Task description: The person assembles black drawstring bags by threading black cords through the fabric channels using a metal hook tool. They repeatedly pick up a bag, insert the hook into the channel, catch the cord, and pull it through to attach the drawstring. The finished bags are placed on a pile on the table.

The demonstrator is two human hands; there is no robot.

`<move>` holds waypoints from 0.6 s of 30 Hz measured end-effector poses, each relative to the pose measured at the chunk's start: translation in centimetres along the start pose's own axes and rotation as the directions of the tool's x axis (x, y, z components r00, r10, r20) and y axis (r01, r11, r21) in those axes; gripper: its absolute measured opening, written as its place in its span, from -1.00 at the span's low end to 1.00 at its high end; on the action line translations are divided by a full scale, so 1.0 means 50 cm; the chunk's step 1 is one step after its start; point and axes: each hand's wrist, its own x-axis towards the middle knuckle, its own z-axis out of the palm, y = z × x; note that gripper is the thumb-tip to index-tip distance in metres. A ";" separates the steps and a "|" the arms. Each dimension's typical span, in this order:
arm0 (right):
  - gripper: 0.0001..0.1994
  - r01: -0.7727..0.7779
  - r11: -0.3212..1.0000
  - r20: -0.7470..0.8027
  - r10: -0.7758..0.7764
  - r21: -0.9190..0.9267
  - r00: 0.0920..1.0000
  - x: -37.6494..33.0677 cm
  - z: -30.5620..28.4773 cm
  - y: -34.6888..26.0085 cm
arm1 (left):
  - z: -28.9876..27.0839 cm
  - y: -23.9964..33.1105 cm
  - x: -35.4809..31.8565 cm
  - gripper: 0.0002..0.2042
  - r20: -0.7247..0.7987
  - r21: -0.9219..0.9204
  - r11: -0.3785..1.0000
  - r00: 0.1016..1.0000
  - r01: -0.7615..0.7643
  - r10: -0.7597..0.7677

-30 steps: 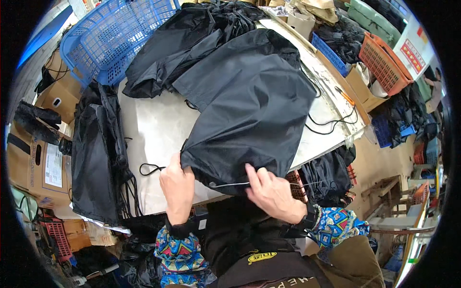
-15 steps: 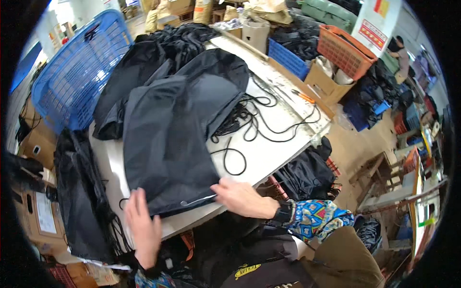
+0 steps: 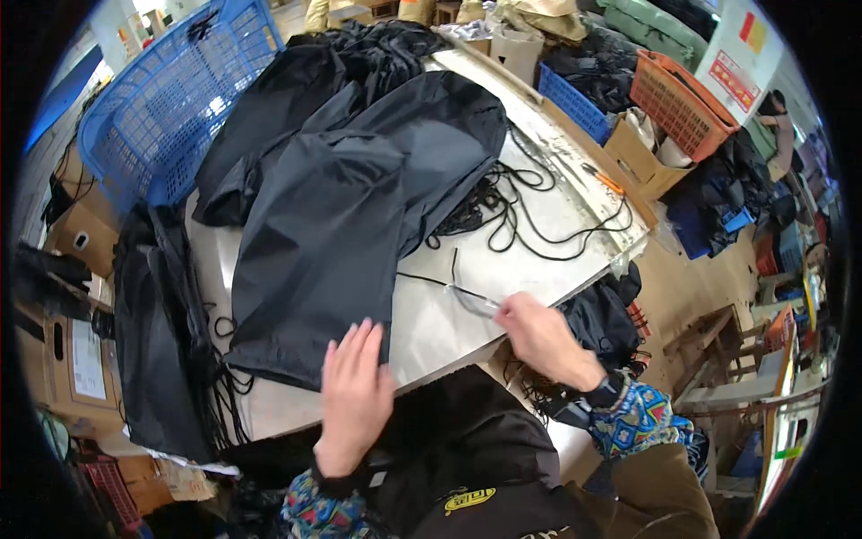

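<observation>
A black fabric bag lies flat on the white table, its lower edge toward me. My left hand rests at the bag's near right corner, fingers stretched out. Off to the right of the bag, my right hand is closed in a pinch on a thin, pale wire-like tool, blurred by motion. A black cord runs from the bag's right side to the tool's tip. Whether the cord is caught on it, I cannot tell. More black bags are heaped behind.
A bundle of black cords lies on the white table beside the bag. Black bags with cords hang at the left edge. A blue basket leans at the back left; an orange-handled tool lies far right.
My right hand has moved right, away from the bag's near edge, with the thin tool. My left hand has shifted right along that edge. The view has turned slightly.
</observation>
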 end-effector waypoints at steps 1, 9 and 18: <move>-0.91 0.001 0.999 -0.036 0.000 0.032 0.999 0.000 -0.027 -0.002 | 0.017 0.010 0.008 -0.54 -0.032 0.030 0.999 0.999 0.039 -0.038; -0.80 -0.622 0.749 -0.898 0.087 -0.227 0.432 -0.106 -0.389 0.163 | 0.053 -0.134 0.034 -0.50 0.030 0.303 0.941 0.985 0.153 -0.169; -0.86 -0.126 0.918 -0.029 0.148 0.376 0.989 -0.054 -0.119 -0.047 | 0.024 0.130 0.015 -0.81 0.200 -0.848 0.457 0.961 0.269 -0.193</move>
